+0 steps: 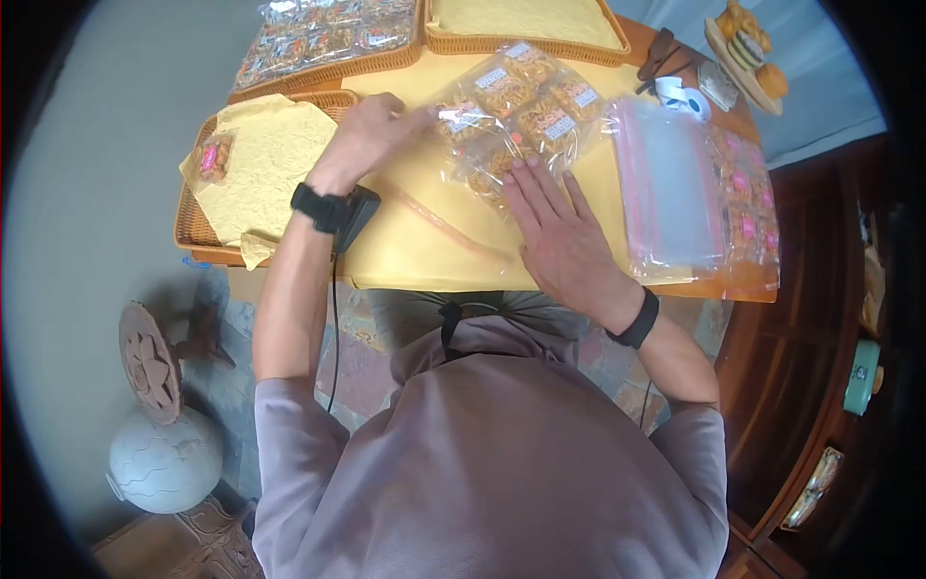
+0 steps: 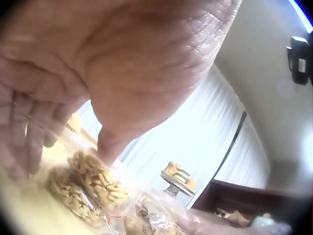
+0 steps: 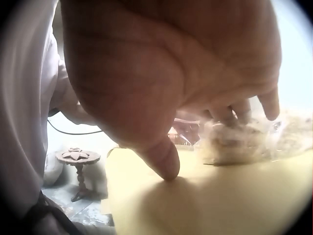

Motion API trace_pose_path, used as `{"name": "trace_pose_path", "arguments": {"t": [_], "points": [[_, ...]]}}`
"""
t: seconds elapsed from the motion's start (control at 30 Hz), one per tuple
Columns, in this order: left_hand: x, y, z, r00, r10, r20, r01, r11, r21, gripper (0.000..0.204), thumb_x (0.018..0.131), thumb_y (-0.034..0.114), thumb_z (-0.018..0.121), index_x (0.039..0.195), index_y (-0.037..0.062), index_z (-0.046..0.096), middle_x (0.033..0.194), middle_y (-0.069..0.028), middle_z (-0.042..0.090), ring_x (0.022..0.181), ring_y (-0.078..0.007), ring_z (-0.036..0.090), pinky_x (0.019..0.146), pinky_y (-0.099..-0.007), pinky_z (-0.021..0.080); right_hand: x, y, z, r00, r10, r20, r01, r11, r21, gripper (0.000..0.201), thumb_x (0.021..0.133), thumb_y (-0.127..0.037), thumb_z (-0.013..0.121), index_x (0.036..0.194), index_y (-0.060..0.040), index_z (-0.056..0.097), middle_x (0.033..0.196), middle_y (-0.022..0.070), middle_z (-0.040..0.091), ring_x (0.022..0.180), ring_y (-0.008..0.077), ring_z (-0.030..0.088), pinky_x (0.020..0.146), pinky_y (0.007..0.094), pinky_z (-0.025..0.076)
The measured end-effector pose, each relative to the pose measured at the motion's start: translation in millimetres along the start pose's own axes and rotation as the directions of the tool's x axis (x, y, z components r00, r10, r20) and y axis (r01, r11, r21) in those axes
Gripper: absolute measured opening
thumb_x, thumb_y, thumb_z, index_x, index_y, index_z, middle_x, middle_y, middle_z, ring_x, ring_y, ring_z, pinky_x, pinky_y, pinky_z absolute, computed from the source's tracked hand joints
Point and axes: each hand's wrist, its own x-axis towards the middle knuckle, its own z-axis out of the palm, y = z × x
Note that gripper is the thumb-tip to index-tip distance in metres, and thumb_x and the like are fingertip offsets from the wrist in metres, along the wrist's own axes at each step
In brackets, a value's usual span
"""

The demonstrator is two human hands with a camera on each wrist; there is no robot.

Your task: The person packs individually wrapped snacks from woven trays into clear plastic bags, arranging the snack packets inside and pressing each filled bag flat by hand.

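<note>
A clear bag (image 1: 526, 106) holding several small labelled packs of snack pieces lies tilted on the yellow cloth (image 1: 415, 261). At its left corner is my left hand (image 1: 367, 140), thumb and fingers at the plastic; in the left wrist view the thumb of that hand (image 2: 142, 73) touches the film above the snack pieces (image 2: 100, 183). My right hand (image 1: 569, 251) lies with straight fingers on the bag's near edge. From the right wrist view, the fingertips of the right hand (image 3: 171, 63) rest on the bag (image 3: 234, 142), and the thumb is down by the cloth.
A lined basket (image 1: 270, 174) with one small pack (image 1: 214, 156) stands at the left. Two more baskets are at the back, one with many packs (image 1: 328, 43). Flat empty bags (image 1: 670, 183), pink-labelled packs (image 1: 743, 203), a tape roll (image 1: 683, 99) and a thin clear strip (image 1: 449, 227) lie around.
</note>
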Motion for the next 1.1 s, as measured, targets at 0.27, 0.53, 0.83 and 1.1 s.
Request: {"name": "trace_pose_path", "arguments": {"t": [0.27, 0.53, 0.83, 1.1], "points": [[-1, -20, 13, 0.958, 0.005, 0.288, 0.157, 0.831, -0.534, 0.017, 0.099, 0.014, 0.067, 0.1, -0.0028, 0.069, 0.078, -0.0026, 0.067, 0.067, -0.0076, 0.058, 0.061, -0.0224, 0.044, -24, 7, -8, 0.999, -0.008, 0.046, -0.001, 0.979, 0.205, 0.073, 0.087, -0.01, 0.065, 0.153, 0.0055, 0.037, 0.163, 0.0233, 0.033, 0.154, 0.0373, 0.028, 0.123, 0.0528, 0.029], [-74, -20, 23, 0.917, -0.061, 0.394, 0.318, 0.71, -0.629, 0.019, 0.092, 0.002, 0.07, 0.11, -0.0033, 0.065, 0.077, -0.0013, 0.064, 0.063, -0.007, 0.055, 0.056, -0.0231, 0.044, -57, 11, 19, 0.743, 0.652, 0.151, -0.21, 0.012, 0.978, 0.084, 0.092, -0.004, 0.069, 0.16, 0.0001, 0.019, 0.162, 0.0193, 0.029, 0.148, 0.0308, 0.036, 0.117, 0.0453, 0.037], [-130, -19, 37, 0.852, -0.111, 0.511, 0.451, 0.65, -0.612, 0.023, 0.096, 0.02, 0.077, 0.109, 0.0033, 0.066, 0.065, 0.0025, 0.06, 0.05, -0.0022, 0.052, 0.044, -0.0176, 0.038, -34, 42, -16, 0.74, 0.341, 0.58, -0.37, -0.515, 0.773, 0.067, 0.096, -0.005, 0.068, 0.153, 0.0009, 0.033, 0.137, 0.0116, 0.056, 0.117, 0.0173, 0.061, 0.094, 0.0281, 0.052], [-150, -29, 38, 0.763, -0.116, 0.635, 0.561, 0.605, -0.564, 0.025, 0.098, 0.027, 0.074, 0.108, 0.0036, 0.07, 0.066, 0.0015, 0.063, 0.047, -0.0026, 0.051, 0.042, -0.0167, 0.037, -4, 32, -21, 0.783, 0.188, 0.593, -0.582, -0.117, 0.805, 0.066, 0.098, -0.023, 0.073, 0.147, 0.0061, 0.039, 0.136, 0.0149, 0.058, 0.121, 0.0179, 0.059, 0.097, 0.0309, 0.051]]}}
